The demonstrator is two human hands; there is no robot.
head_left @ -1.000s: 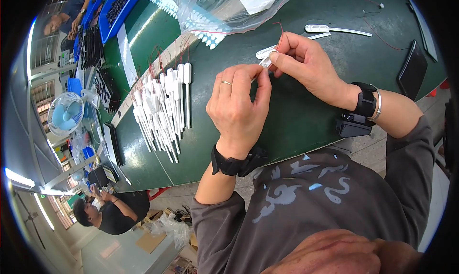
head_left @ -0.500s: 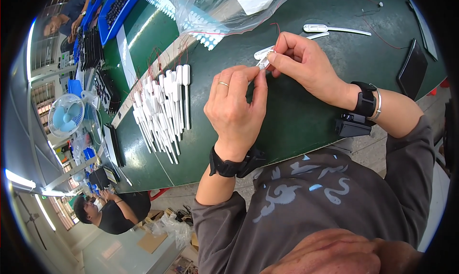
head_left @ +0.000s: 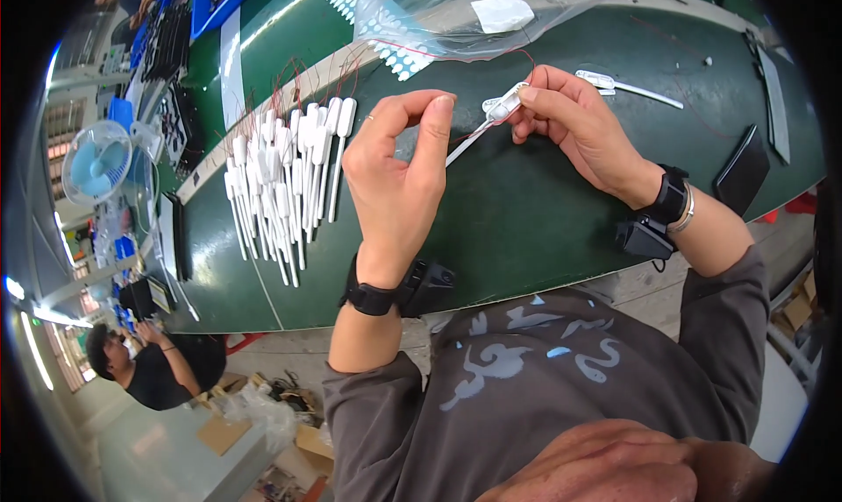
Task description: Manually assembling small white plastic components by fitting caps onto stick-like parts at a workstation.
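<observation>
My right hand (head_left: 574, 121) pinches a white plastic stick with a wide hollow head (head_left: 506, 104) between thumb and fingers. Its thin stem seems to slant down toward my left hand (head_left: 395, 164). A thin red wire rises from the head beside my right fingertips. My left hand is raised left of the stick, apart from its head, with thumb and forefinger tips pressed together; whatever they may pinch is too small to make out. Another white stick (head_left: 649, 95) lies on the green table beyond my right hand, its head overlapping a similar white piece.
Many white sticks with red wires (head_left: 285, 178) lie bunched at left. Behind are a clear plastic bag (head_left: 430, 15), a dotted sheet (head_left: 386, 50) and a blue bin (head_left: 210, 7). A black flat object (head_left: 742, 170) lies at right. Another person (head_left: 158, 366) sits at lower left.
My left hand has drawn away from the white stick toward the left, its fingertips now pinched together. The stick stays in my right hand, its head turned. The whole view has shifted a little.
</observation>
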